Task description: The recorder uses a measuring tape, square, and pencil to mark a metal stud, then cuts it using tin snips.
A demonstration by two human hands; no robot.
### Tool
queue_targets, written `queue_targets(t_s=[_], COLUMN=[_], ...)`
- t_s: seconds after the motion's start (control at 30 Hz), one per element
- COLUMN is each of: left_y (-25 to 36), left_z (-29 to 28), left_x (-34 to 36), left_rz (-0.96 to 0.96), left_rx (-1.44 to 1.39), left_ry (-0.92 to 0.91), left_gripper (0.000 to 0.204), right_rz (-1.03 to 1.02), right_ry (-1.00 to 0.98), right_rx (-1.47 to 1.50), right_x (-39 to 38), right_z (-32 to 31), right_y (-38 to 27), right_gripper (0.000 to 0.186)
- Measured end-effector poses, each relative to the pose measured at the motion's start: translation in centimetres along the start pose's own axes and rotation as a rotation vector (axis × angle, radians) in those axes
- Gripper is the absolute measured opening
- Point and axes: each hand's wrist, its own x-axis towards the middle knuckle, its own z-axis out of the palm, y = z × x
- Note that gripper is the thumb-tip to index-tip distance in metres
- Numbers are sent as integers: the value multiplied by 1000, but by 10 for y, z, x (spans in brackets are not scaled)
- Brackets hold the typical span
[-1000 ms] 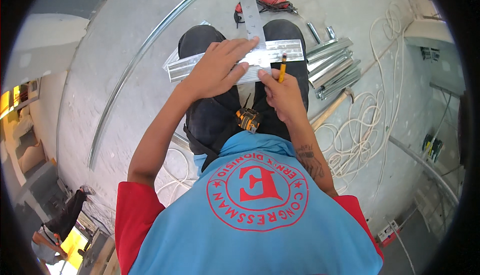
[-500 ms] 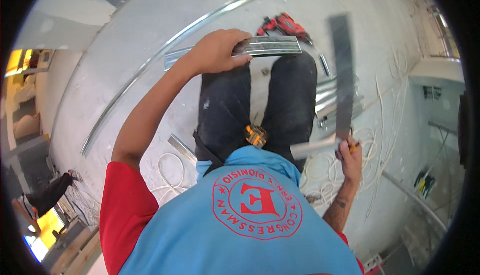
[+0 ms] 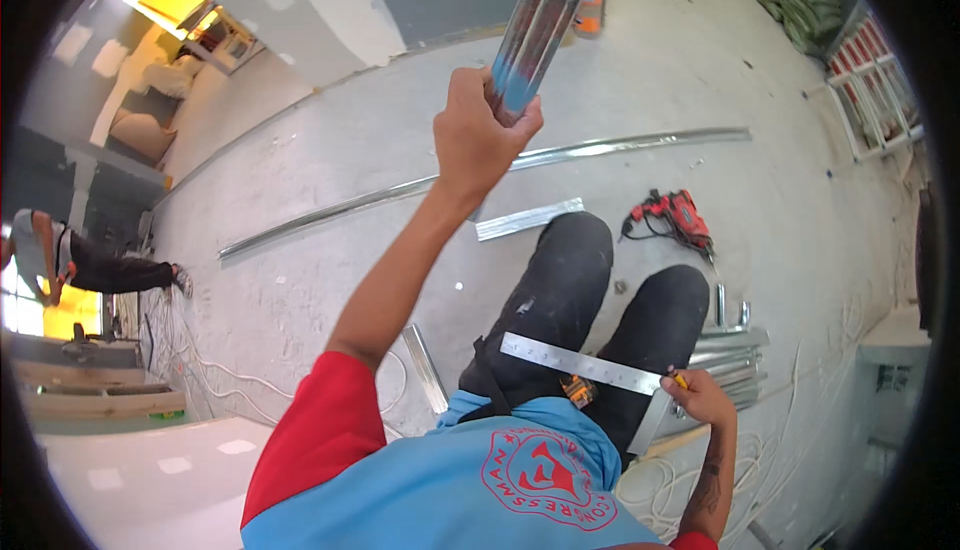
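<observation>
My left hand (image 3: 472, 140) is closed round a short length of shiny metal channel (image 3: 537, 38), raised ahead of me and tilted up. My right hand (image 3: 704, 396), at my right thigh, grips a metal carpenter's square (image 3: 580, 362) near its corner. The longer visible leg of the square lies across above my lap; its other leg (image 3: 650, 424) points back toward me. A small yellow item (image 3: 680, 379), too small to make out, sticks out of the same hand. A yellow and black tape measure (image 3: 578, 390) sits at my waist.
A long metal channel (image 3: 400, 192) crosses the floor ahead, with a short channel (image 3: 530, 220) before my left knee. A red power tool (image 3: 680, 220) lies ahead right. Stacked metal pieces (image 3: 725, 360) and white cable (image 3: 655, 490) lie right. Another person (image 3: 110, 260) is far left.
My left hand has lifted the metal channel forward and up from above my knees. My right hand has turned the square from pointing ahead to lying across my lap. The view has swung left.
</observation>
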Motion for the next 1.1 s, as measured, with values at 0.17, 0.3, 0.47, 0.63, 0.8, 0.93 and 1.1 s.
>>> queue_targets(t_s=[0.17,0.3,0.47,0.63,0.8,0.93,1.1], left_y=[12,14,-48,-196,-293,-311,-319], left_z=[-13,-15,21,110,178,217,254], left_x=[3,3,-13,-87,-193,-224,-233], left_rz=[-91,-158,-193,-97,-176,-307,-236], left_rx=[-35,-21,-29,178,451,462,454], left_ry=[98,59,3,-681,-1045,-1076,-1129], left_gripper=[52,52,48,39,54,55,55], right_rz=[101,124,84,132,159,316,521], right_ry=[123,225,475,571,803,858,914], right_rx=[-349,-403,-232,-87,142,156,252], right_x=[-3,-13,-22,-38,-56,-88,-111], right_z=[2,16,20,15,34,53,67], right_y=[-40,-59,-62,-44,-21,-10,-7], right_gripper=[46,38,38,29,27,28,33])
